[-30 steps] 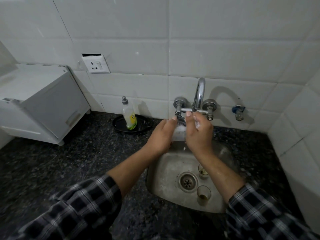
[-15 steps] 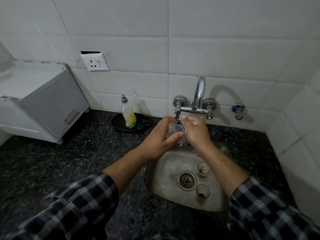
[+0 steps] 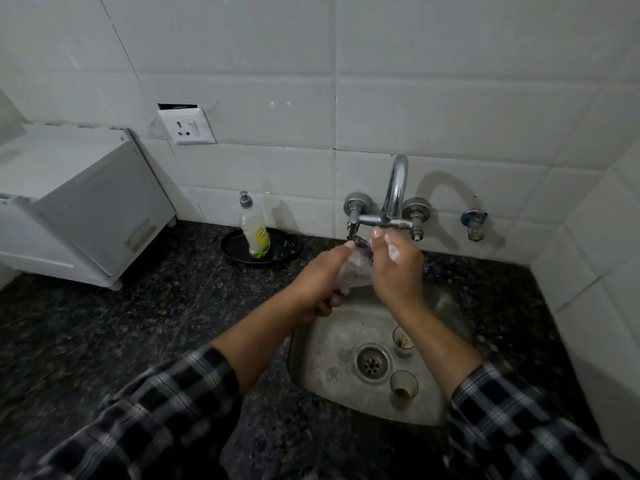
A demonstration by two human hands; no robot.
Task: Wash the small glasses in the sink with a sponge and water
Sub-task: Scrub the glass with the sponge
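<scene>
My left hand grips a small clear glass over the back of the steel sink, just below the tap spout. My right hand is against the glass from the right, fingers curled at its top; what it holds is hidden. No sponge is plainly visible. Two more small glasses stand upright in the basin to the right of the drain: one beside my right forearm, one nearer the front edge. Both have brown residue at the bottom.
A chrome wall tap with two knobs sits behind the sink. A dish-soap bottle stands on a black tray on the dark granite counter. A white appliance is at left, a wall socket above, a small blue valve at right.
Both hands stayed under the spout with the glass between them, shifting slightly. The left hand's grip turned so the glass shows more between the two hands. The glasses in the basin did not move.
</scene>
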